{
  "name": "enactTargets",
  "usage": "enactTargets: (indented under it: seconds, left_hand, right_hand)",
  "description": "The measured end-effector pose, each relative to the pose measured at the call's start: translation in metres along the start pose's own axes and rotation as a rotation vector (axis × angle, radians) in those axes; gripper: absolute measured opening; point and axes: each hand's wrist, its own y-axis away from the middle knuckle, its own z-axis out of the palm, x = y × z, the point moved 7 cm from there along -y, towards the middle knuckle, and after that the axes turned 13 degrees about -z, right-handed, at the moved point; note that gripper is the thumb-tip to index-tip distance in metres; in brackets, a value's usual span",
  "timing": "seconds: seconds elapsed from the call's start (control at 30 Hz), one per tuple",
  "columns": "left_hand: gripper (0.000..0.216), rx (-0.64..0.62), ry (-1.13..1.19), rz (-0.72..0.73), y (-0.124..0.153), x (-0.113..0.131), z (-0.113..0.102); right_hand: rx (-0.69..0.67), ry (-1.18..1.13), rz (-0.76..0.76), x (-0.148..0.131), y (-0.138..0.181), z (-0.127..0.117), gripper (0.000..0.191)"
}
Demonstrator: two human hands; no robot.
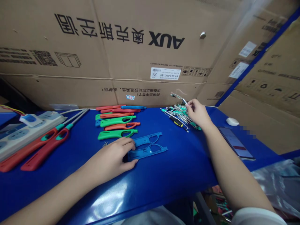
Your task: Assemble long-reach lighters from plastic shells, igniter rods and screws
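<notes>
The left hand (117, 154) has its thumb and fingers apart at either side of the blunt ends of two blue shells (142, 152); whether they press on them, I cannot tell. The shells lie side by side on the table (178, 178), pointing away from those fingertips, so an uneven push could make one slide or turn against the other. The thumb and forefinger of the right hand (198, 112) are pinched together on a thin metal rod (185, 101), its wire (177, 95) sticking out beyond the fingertips. A loose pinch could let the rod roll and drop, and the wire could bend or catch. Just below these fingers spreads a pile of rods (179, 112), a likely snag: dipping the hand could tangle the wire there or scatter pieces. Just beyond the left fingers sits a row of coloured handles (117, 121), which a careless knuckle could knock askew. Farther out, beside the right forearm, a phone (235, 143) could be nudged if the elbow swings wide.
</notes>
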Motion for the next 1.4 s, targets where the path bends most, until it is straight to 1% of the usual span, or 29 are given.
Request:
enactTargets:
  seconds: [0.03, 0.1, 0.17, 0.27, 0.33, 0.4, 0.5, 0.57, 0.63, 0.67, 0.7, 0.73, 0.8, 0.9, 1.0, 1.1, 1.2, 1.27, 1.33, 1.4]
  left_hand:
    - [0.02, -0.008, 0.001, -0.005, 0.0, -0.001, 0.0]
    - [0.018, -0.021, 0.005, -0.014, -0.001, -0.005, -0.001]
    - [0.016, -0.019, 0.011, -0.017, -0.001, -0.009, -0.002]
    - [0.015, 0.009, 0.019, -0.019, -0.002, -0.014, -0.005]
    - [0.016, 0.024, 0.022, -0.023, -0.002, -0.017, -0.007]
    - [0.016, 0.02, 0.019, -0.03, -0.002, -0.019, -0.009]
    - [0.017, -0.028, -0.017, -0.05, -0.002, -0.019, -0.012]
    - [0.026, -0.027, -0.066, -0.064, -0.002, -0.018, -0.016]
    - [0.051, 0.065, -0.085, -0.071, -0.002, -0.015, -0.024]
    - [0.062, 0.122, -0.065, -0.071, -0.001, -0.013, -0.028]
    - [0.067, 0.178, -0.033, -0.075, -0.001, -0.011, -0.032]
    - [0.066, 0.221, 0.009, -0.08, 0.0, -0.009, -0.035]
    - [0.054, 0.251, 0.099, -0.093, 0.0, -0.007, -0.035]
    - [0.04, 0.187, 0.234, -0.126, -0.002, -0.005, -0.027]
    - [0.035, 0.123, 0.343, -0.179, -0.006, -0.008, -0.019]
    - [0.036, 0.047, 0.468, -0.214, -0.01, -0.011, -0.009]
    - [0.041, -0.067, 0.648, -0.298, -0.012, -0.014, -0.001]
    - [0.046, -0.122, 0.762, -0.353, -0.012, -0.015, 0.0]
    - [0.045, -0.136, 0.848, -0.381, -0.011, -0.015, -0.003]
    - [0.04, -0.113, 0.907, -0.384, -0.011, -0.015, -0.007]
  right_hand:
    - [0.029, -0.053, 0.005, -0.001, 0.0, -0.001, 0.017]
    - [0.008, -0.183, 0.014, -0.006, 0.0, 0.002, 0.024]
    - [-0.09, -0.341, 0.015, -0.016, 0.002, 0.01, 0.032]
    - [-0.284, -0.513, -0.036, -0.043, 0.011, 0.024, 0.041]
    - [-0.412, -0.572, -0.089, -0.065, 0.02, 0.032, 0.041]
    - [-0.493, -0.588, -0.157, -0.086, 0.028, 0.036, 0.037]
    - [-0.603, -0.63, -0.232, -0.11, 0.041, 0.044, 0.033]
    - [-0.674, -0.645, -0.257, -0.119, 0.048, 0.05, 0.033]
    - [-0.724, -0.65, -0.282, -0.123, 0.053, 0.055, 0.034]
    - [-0.74, -0.649, -0.297, -0.125, 0.055, 0.058, 0.034]
    - [-0.753, -0.646, -0.311, -0.126, 0.057, 0.06, 0.033]
    - [-0.763, -0.646, -0.324, -0.127, 0.058, 0.061, 0.032]
    - [-0.772, -0.648, -0.346, -0.129, 0.059, 0.064, 0.031]
    - [-0.768, -0.655, -0.374, -0.131, 0.06, 0.065, 0.028]
    - [-0.756, -0.665, -0.392, -0.132, 0.061, 0.065, 0.027]
    - [-0.758, -0.679, -0.406, -0.132, 0.061, 0.065, 0.027]
    - [-0.767, -0.677, -0.422, -0.132, 0.061, 0.065, 0.026]
    - [-0.773, -0.688, -0.426, -0.132, 0.06, 0.064, 0.026]
    - [-0.774, -0.687, -0.427, -0.13, 0.06, 0.064, 0.027]
    - [-0.77, -0.672, -0.429, -0.128, 0.059, 0.064, 0.028]
